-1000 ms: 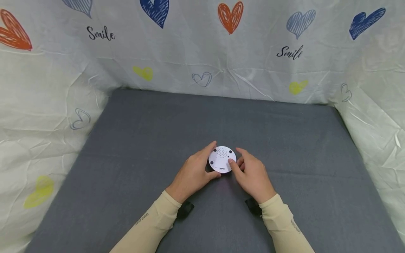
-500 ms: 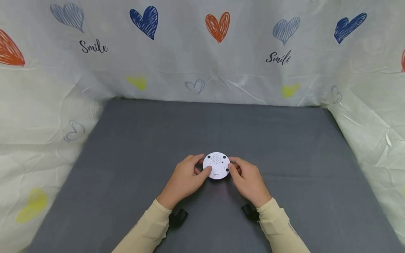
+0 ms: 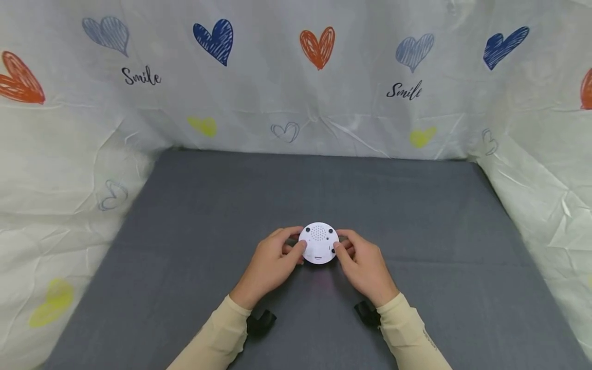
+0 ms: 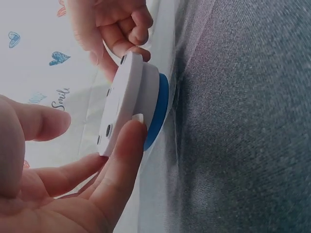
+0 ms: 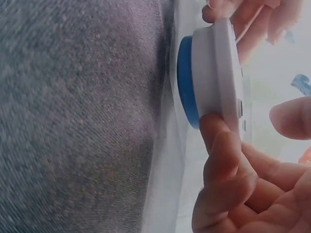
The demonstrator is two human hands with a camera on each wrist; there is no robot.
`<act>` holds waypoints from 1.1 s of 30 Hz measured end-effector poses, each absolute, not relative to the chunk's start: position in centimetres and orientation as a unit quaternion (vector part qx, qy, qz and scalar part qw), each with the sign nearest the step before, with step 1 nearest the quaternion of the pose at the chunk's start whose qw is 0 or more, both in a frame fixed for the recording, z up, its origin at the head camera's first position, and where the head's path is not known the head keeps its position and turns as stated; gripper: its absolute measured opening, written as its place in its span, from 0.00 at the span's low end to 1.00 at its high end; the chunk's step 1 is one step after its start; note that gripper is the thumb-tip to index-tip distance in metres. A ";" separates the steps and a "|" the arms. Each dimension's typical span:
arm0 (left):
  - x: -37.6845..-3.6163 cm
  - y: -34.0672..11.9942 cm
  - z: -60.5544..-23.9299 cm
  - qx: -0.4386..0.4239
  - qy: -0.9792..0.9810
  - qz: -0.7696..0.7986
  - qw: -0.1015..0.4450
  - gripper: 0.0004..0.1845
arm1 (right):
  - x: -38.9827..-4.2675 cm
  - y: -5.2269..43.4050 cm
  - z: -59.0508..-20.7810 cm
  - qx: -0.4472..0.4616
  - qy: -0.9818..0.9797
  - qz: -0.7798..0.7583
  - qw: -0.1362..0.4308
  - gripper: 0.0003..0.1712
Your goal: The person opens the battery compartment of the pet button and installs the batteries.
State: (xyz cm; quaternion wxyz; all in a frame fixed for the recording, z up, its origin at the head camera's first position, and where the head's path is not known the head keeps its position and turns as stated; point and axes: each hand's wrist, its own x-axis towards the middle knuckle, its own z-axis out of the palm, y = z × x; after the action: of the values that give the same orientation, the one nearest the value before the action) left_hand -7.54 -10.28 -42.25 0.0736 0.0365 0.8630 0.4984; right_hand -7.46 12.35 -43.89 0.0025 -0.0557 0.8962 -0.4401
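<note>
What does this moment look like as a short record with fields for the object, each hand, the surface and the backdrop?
object: round white device with a blue face on the far side, its white side with speaker holes and dark feet turned up toward the head camera
left hand: left hand pinches the device's left edge
right hand: right hand pinches the device's right edge
height: the wrist views show the device held off the cloth, not lying on it
surface: grey cloth
backdrop: white sheet printed with hearts and the word Smile
</note>
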 end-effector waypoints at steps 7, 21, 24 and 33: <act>-7.5 -10.3 -42.4 0.045 0.869 0.487 0.068 0.21 | -7.4 12.5 -43.8 -0.049 0.888 -0.457 0.009 0.16; -7.5 -10.1 -42.4 0.031 0.863 0.502 0.046 0.21 | -7.3 12.2 -43.7 -0.049 0.858 -0.511 0.012 0.16; -7.4 -10.0 -42.2 0.033 0.857 0.513 0.045 0.21 | -7.3 12.2 -43.6 -0.049 0.856 -0.515 0.008 0.15; -7.2 -9.8 -42.5 0.048 0.859 0.509 0.034 0.25 | -7.2 12.1 -43.9 -0.051 0.842 -0.538 0.000 0.13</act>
State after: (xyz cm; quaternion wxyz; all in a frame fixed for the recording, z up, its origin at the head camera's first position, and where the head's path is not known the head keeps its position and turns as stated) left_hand -7.22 -9.84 -42.46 0.0344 0.0477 0.8588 0.5090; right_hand -7.19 12.09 -43.89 -0.0001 -0.0510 0.8416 -0.5377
